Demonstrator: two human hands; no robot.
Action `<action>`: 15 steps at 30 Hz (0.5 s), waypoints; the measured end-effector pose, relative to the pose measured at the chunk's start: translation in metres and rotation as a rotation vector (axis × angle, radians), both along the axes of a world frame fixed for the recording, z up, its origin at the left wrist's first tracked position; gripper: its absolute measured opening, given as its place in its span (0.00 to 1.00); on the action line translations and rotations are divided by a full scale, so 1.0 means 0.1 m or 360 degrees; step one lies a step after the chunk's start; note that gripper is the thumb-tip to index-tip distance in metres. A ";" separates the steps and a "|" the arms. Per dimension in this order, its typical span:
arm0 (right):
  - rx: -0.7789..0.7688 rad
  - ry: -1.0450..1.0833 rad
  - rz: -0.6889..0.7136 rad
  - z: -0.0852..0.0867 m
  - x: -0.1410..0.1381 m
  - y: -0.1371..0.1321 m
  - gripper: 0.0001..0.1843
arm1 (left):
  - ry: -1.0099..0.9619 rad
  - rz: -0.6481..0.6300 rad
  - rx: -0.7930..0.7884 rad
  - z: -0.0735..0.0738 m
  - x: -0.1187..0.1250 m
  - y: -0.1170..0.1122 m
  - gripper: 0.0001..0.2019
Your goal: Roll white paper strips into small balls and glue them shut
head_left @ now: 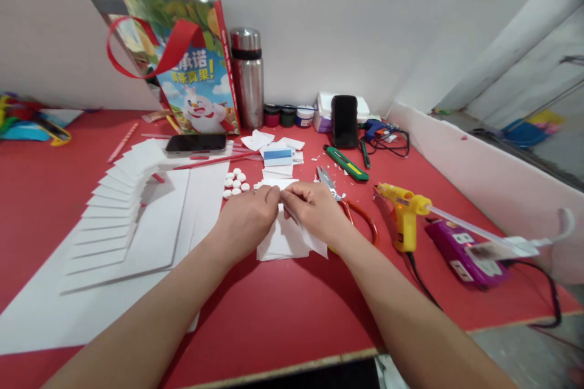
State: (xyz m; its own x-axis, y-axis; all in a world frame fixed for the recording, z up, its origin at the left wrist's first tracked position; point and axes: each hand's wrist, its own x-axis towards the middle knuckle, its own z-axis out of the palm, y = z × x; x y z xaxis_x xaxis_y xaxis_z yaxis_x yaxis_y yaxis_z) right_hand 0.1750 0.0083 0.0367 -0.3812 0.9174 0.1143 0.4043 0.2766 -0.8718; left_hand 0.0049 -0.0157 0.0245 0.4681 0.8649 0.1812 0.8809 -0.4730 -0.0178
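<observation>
My left hand (253, 214) and my right hand (314, 209) meet at the fingertips over a small pile of white paper pieces (279, 246). Both are closed in a pinch on a piece of white paper (316, 242), whose loose corner slants out below my right hand. My fingers hide most of its upper part. Just left of my knuckles lie several round white tablet-like pieces (235, 182). Orange-handled scissors (370, 222) rest partly behind my right wrist, with the blades pointing away. A blue and white eraser-like block (278, 157) sits beyond my fingertips, among paper scraps.
Fanned white card steps (109, 206) stand on white sheets at left. To the right are a yellow glue gun (404, 213), a purple power strip (460, 252) and a green cutter (347, 163). A steel flask (249, 82), a gift bag (196, 73) and phones (196, 143) line the back.
</observation>
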 end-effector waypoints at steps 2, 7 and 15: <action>-0.0002 -0.0012 -0.0015 0.00 0.01 0.00 0.18 | 0.0006 -0.0016 -0.0016 0.00 0.01 0.00 0.11; -0.0001 0.0072 -0.0117 -0.02 0.00 0.00 0.16 | -0.0234 -0.0097 0.0036 -0.01 0.04 -0.02 0.14; 0.0040 0.0292 -0.0066 0.01 0.01 -0.02 0.14 | -0.1424 -0.0064 -0.0387 0.05 0.02 -0.06 0.18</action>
State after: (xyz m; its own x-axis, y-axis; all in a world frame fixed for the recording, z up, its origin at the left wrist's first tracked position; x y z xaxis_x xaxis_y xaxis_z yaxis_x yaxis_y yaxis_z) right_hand 0.1760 0.0062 0.0372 -0.3138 0.9279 0.2012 0.2510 0.2855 -0.9250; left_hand 0.0064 -0.0220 0.0293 0.2723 0.9126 0.3051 0.5015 -0.4052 0.7644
